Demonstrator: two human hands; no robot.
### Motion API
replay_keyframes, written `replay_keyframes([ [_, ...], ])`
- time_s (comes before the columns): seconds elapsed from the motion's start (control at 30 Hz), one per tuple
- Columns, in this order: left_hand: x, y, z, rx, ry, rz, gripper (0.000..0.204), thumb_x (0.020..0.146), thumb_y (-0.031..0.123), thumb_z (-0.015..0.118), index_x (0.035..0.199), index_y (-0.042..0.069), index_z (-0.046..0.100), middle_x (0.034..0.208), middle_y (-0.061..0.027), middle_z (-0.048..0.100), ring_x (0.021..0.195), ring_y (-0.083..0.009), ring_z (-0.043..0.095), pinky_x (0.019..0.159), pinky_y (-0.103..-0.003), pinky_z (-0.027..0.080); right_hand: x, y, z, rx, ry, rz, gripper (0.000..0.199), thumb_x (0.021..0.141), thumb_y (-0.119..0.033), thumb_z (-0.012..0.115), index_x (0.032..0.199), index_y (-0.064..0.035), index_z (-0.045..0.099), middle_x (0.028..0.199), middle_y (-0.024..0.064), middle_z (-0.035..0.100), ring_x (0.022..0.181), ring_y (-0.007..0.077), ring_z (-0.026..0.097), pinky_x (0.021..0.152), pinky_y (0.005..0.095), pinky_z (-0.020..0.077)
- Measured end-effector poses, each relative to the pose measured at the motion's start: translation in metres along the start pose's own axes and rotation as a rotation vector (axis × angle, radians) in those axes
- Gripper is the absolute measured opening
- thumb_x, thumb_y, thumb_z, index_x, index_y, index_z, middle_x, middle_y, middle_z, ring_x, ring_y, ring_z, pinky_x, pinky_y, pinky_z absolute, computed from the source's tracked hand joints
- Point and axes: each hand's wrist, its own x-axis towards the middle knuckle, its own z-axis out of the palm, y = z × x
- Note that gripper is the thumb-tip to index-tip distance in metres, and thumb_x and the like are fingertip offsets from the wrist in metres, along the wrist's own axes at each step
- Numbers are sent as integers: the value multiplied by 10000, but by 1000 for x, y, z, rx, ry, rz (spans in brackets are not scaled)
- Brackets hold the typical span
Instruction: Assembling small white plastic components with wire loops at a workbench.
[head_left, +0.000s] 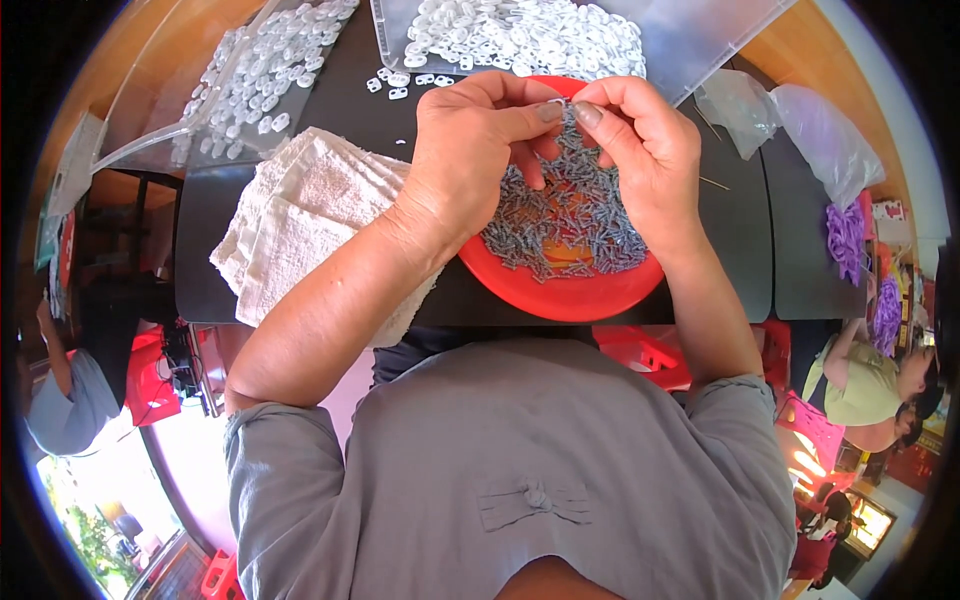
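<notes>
Both hands meet over the far side of a red round basin (pixel 585 305). The basin holds many short, thin grey ribbed pieces (pixel 600 240). My left hand (pixel 465 150) is closed, thumb pressed to index finger, on a small white piece (pixel 560 101). Its other fingers curl above the heap. My right hand (pixel 650 150) pinches at the same spot from the other side, thumb on top. A grey ribbed piece seems to be between the fingertips, but the fingers hide most of it.
A clear bin of white oval pieces (pixel 530 40) stands behind the basin, several loose ones (pixel 398 80) beside it. Another clear container (pixel 140 140) is far left. A folded cream towel (pixel 310 210) lies left; plastic bags (pixel 825 140) are at right. Other people sit at both sides.
</notes>
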Motion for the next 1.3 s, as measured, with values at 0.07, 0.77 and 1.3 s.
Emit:
replay_keyframes([
  [0.07,-1,1,0,18,6,9,94,855,7,650,915,-63,635,776,-89,644,618,-127,604,457,-238,470,0,-2,2,-12,6,-23,77,922,-89,623,941,-16,637,784,-10,622,690,39,553,551,195,445],
  [0.77,2,-3,-1,21,6,-6,90,841,13,672,892,-61,661,778,-110,668,618,-161,631,459,-251,461,1,4,-2,-108,-23,-133,66,915,-28,603,973,-24,633,738,-5,611,611,53,533,532,209,423],
  [1.3,-3,-4,3,242,9,-25,121,921,100,622,891,-18,614,742,-47,608,595,-105,573,474,-225,442,-2,2,2,-321,-26,-204,114,884,48,585,986,-3,587,846,101,648,742,212,638,677,298,497],
])
